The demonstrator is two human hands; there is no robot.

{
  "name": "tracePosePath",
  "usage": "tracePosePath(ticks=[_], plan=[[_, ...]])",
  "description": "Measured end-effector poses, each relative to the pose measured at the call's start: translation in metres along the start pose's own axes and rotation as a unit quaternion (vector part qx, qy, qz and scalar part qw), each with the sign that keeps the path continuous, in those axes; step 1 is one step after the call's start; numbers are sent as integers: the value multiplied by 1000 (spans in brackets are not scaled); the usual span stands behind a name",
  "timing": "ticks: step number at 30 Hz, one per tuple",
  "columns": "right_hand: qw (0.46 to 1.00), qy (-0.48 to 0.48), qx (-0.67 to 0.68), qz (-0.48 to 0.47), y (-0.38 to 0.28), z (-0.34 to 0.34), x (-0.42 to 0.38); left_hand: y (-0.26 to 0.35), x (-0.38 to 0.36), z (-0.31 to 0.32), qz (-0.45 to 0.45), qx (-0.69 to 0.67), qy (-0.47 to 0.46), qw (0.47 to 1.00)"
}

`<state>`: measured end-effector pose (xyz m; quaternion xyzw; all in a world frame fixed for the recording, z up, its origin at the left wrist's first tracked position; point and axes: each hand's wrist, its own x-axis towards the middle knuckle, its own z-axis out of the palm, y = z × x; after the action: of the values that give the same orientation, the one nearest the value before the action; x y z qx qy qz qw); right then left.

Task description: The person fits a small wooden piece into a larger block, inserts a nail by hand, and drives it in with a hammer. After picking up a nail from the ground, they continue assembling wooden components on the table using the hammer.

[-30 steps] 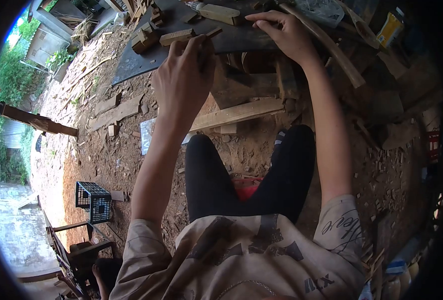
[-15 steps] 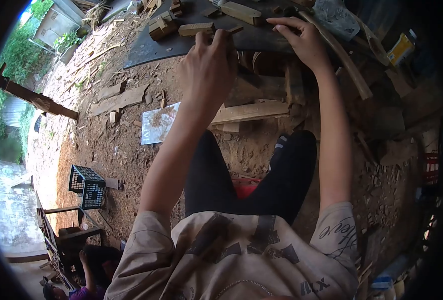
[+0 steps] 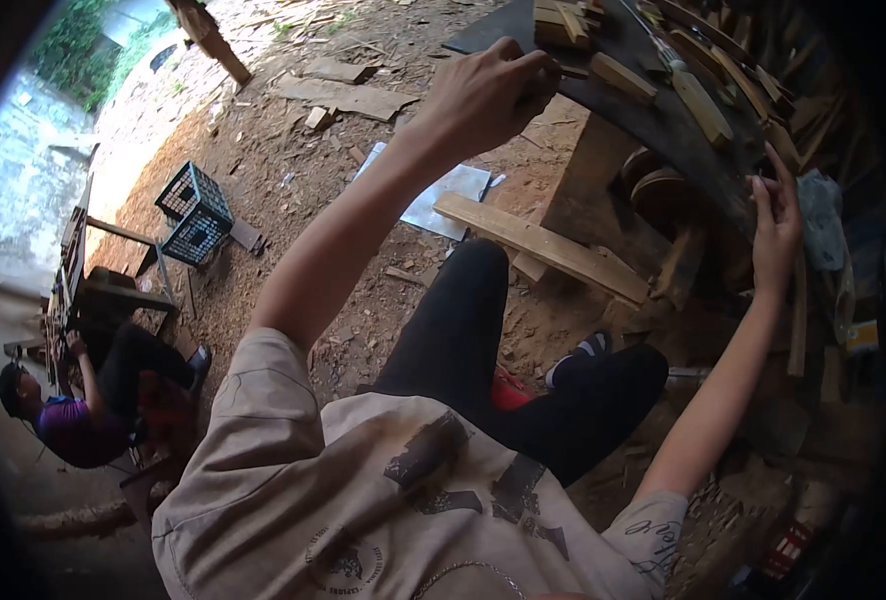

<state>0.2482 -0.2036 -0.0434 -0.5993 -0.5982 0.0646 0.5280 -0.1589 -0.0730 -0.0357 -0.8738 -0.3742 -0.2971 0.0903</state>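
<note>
My left hand [image 3: 493, 98] is closed in a pinch over the near edge of the dark tabletop [image 3: 691, 150]. A small thin wooden strip [image 3: 573, 72] sticks out from its fingertips. Just beyond lie a short wooden block [image 3: 623, 77] and a bundle of small wood pieces [image 3: 561, 24]. My right hand [image 3: 779, 225] is at the tabletop's right side, with thumb and forefinger apart and nothing visible between them. Nearest to it are a clear plastic bag [image 3: 820, 215] and a pale tapered wooden piece [image 3: 701, 102].
A long plank [image 3: 543, 245] lies low in front of my knees. On the littered ground are a plastic crate [image 3: 193, 215] and a white printed sheet [image 3: 448, 200]. Another person [image 3: 78, 425] sits at the left beside a wooden frame. Curved wood strips [image 3: 738, 75] are piled at upper right.
My view has turned left, bringing the other person more fully into sight. My hands are farther apart; the left still pinches the strip, and the right has moved to the tabletop's right side.
</note>
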Motion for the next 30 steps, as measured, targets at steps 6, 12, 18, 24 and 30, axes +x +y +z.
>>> tracePosePath(ticks=[6, 12, 18, 24, 30], plan=[[1000, -7, 21, 20, 20, -2, 7, -64, -7, 3, -4, 22, 19, 1000], [999, 30, -31, -20, 7, 11, 6, -57, -10, 20, -15, 19, 85, 996], [988, 0, 140, -62, -84, 104, 9, -57, -11, 18, 4, 26, 97, 995], [945, -79, 307, -81, -131, 205, 48, -46, -10, 6, -35, -23, 61, 997], [914, -59, 383, -124, -118, 274, 84, -38, -11, 5, -96, -29, 58, 993]])
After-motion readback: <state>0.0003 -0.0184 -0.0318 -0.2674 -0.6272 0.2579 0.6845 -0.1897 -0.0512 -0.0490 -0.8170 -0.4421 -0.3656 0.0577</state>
